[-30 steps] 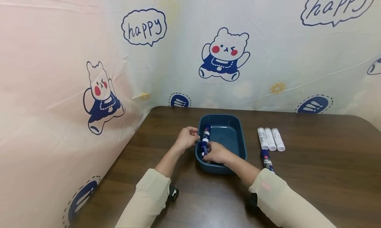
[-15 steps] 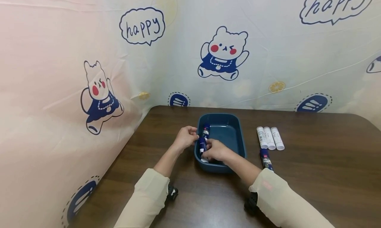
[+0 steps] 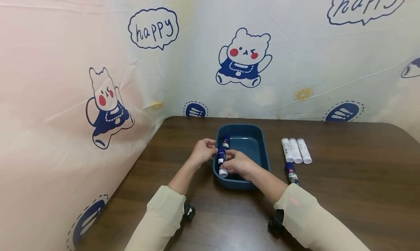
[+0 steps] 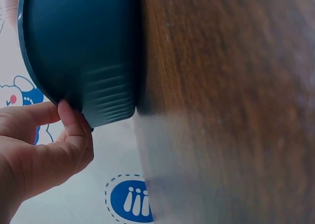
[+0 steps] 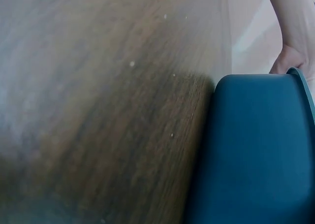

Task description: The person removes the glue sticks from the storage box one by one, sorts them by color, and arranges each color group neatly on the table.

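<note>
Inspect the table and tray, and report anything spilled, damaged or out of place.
No spill or damage shows. The one mild oddity: a dark blue tube lies outside the neat row of three white tubes, at its near side.

A brown wooden table (image 3: 347, 185) stands before a pale printed cloth (image 3: 295, 39). The cloth shows a winking bear (image 3: 243, 61), a speech bubble (image 3: 153, 28) reading "happy" and a yellow fruit slice (image 3: 303, 94).

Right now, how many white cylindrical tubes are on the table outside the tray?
3, side by side on the wooden table, right of the blue tray in the head view: left tube, middle tube, right tube. The right sleeve could hide more.
</note>
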A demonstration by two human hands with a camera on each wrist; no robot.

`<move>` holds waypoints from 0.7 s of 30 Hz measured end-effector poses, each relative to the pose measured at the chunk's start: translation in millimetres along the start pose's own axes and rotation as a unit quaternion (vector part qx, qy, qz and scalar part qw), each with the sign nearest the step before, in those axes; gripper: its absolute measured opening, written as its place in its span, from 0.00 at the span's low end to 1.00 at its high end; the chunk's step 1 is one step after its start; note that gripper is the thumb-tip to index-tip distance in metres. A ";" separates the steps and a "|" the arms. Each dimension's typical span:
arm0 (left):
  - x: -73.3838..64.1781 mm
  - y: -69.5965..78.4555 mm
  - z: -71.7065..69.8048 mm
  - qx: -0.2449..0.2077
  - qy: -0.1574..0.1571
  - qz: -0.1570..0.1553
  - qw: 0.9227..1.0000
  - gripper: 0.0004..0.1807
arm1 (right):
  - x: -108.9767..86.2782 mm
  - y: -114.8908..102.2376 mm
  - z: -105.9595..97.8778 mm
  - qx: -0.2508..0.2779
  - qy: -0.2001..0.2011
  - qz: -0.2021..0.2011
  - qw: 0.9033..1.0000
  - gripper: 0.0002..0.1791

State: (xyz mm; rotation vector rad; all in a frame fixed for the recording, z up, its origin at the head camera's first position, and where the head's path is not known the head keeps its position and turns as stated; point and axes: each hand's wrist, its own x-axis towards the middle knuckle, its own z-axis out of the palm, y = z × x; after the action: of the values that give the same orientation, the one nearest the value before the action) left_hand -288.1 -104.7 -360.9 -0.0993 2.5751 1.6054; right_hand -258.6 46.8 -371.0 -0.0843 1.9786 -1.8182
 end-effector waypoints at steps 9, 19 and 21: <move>-0.9 1.0 -1.2 0.001 -0.003 -0.002 1.000 0.18 | -0.3 1.2 -1.7 0.055 0.002 -0.016 0.998 0.38; -0.4 -0.3 -0.9 0.002 -0.005 0.002 1.000 0.18 | -3.5 0.7 -2.2 0.112 -0.026 -0.041 0.993 0.40; 0.0 -0.6 -0.8 0.003 -0.004 0.003 1.000 0.18 | -3.9 0.6 -2.7 0.122 -0.030 -0.042 0.991 0.41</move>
State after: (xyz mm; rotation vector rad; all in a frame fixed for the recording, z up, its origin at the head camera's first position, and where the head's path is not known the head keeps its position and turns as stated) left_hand -288.1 -105.7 -361.0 -0.0838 2.5754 1.5972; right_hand -255.9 50.8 -370.4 -0.1448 1.7217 -2.0711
